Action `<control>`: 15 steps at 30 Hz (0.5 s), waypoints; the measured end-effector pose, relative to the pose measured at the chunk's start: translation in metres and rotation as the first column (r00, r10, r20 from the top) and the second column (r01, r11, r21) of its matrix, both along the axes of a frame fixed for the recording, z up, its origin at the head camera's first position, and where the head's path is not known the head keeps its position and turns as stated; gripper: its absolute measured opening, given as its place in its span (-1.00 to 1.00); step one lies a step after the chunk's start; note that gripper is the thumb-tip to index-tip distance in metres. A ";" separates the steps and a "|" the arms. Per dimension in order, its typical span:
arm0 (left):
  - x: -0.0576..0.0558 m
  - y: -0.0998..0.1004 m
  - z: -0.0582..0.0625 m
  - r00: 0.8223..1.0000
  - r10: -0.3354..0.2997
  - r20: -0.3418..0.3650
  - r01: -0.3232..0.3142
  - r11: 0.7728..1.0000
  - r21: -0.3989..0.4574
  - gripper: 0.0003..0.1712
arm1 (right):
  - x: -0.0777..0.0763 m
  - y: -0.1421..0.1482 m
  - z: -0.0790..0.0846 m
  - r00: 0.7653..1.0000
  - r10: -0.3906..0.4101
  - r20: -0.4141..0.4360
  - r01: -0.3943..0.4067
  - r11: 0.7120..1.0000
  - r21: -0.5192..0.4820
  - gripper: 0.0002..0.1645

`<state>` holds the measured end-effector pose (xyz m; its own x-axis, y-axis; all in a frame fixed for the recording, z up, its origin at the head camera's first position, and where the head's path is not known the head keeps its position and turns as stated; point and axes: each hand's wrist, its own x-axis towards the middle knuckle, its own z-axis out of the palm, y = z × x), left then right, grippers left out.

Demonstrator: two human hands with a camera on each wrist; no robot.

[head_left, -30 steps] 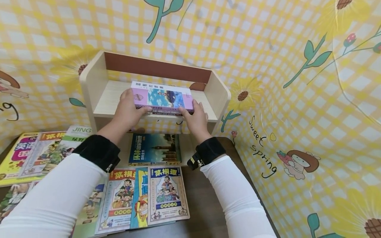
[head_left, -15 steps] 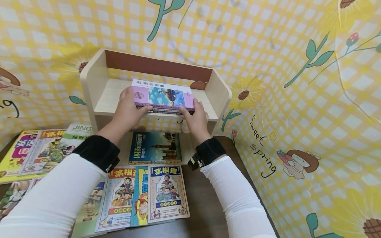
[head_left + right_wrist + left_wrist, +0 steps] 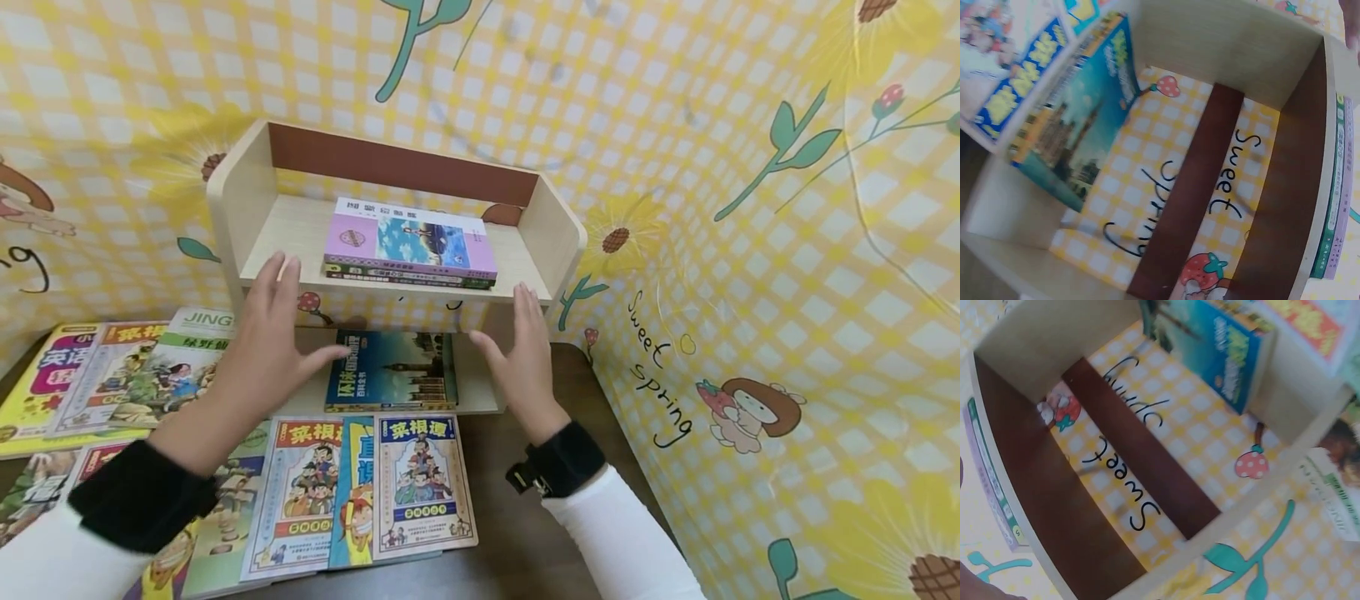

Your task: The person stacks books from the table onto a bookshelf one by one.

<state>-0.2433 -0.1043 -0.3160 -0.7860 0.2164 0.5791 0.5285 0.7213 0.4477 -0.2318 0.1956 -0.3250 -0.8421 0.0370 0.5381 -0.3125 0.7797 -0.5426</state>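
Note:
A short stack of books [image 3: 412, 237], a pink-and-white one with a sea picture on top, lies flat on the upper board of a small wooden bookshelf [image 3: 240, 208]. Its spines [image 3: 1335, 187] show at the edge of the right wrist view. My left hand [image 3: 266, 342] is held off the shelf's front left with fingers spread and thumb out, touching no book. On the other side my right hand [image 3: 521, 358] is likewise open, below the shelf's right front. Between them, on the lower board, lies a blue encyclopedia [image 3: 393, 368] with a clock tower on its cover.
Comic-style books [image 3: 423, 483] overlap in front of the shelf on a dark table [image 3: 517, 517]. More magazines [image 3: 183, 358] lie to the left. A yellow checked cloth [image 3: 675, 275] with flowers hangs behind and to the right.
Both hands have let go of the book stack and drawn back and down toward me, moving apart with fingers opening. The stack stays on the upper board.

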 end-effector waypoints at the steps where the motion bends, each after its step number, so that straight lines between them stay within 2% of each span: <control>1: 0.006 -0.004 -0.006 1.000 -0.005 -0.029 0.005 1.000 -0.011 0.38 | 0.006 0.003 -0.005 1.000 -0.003 -0.003 0.003 1.000 0.003 0.05; 3: 0.017 -0.011 -0.018 0.998 -0.010 -0.064 0.008 1.000 -0.027 0.40 | 0.018 0.008 -0.015 1.000 -0.012 -0.001 0.012 1.000 0.001 0.04; 6: 0.032 -0.020 -0.038 0.997 -0.001 -0.072 -0.004 0.998 -0.060 0.40 | 0.033 0.014 -0.033 0.999 -0.031 0.023 0.032 0.999 -0.008 0.03; 10: 0.050 -0.027 -0.066 0.999 0.025 -0.041 -0.030 0.993 -0.117 0.38 | 0.048 0.020 -0.055 0.995 -0.068 0.078 0.070 0.997 -0.029 0.02; 15: 0.065 -0.032 -0.099 0.999 0.041 0.024 -0.037 0.986 -0.164 0.31 | 0.062 0.021 -0.083 0.980 -0.106 0.170 0.116 0.992 -0.051 0.02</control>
